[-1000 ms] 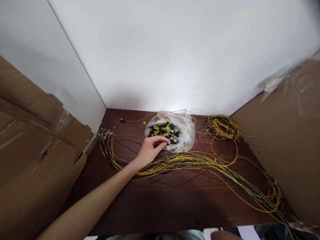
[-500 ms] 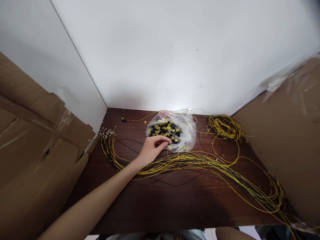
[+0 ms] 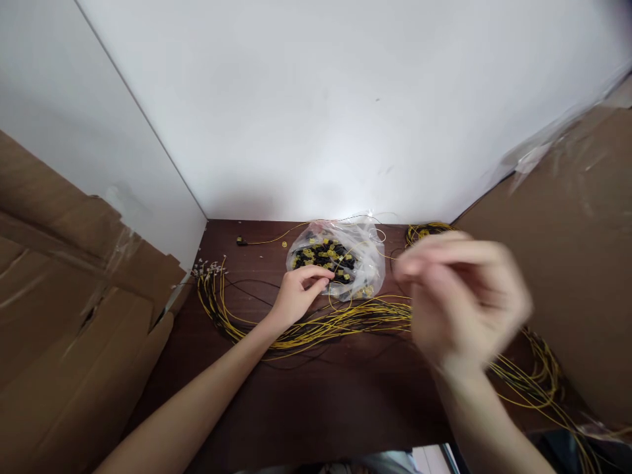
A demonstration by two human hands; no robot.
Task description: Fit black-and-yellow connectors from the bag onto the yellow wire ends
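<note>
A clear plastic bag [image 3: 365, 253] of small yellow and black parts lies at the back of the dark wooden table [image 3: 316, 401]. My left hand [image 3: 296, 293] rests at the bag's near edge, its fingers curled in a pinch at the opening; what they hold is too small to make out. My right hand [image 3: 461, 296] is raised in front of the camera over the yellow wires [image 3: 355, 319] and is smeared by motion, so its fingers cannot be read. Long yellow and black wires run across the table from left to right.
A coil of yellow wire [image 3: 424, 230] lies at the back right, partly hidden by my right hand. Wire ends with metal terminals [image 3: 207, 266] fan out at the left. Cardboard panels [image 3: 74, 309] stand on both sides, white walls behind.
My right hand has come up from below the table edge into view, moving fast. My left hand has stayed at the bag's edge with its fingers curling tighter.
</note>
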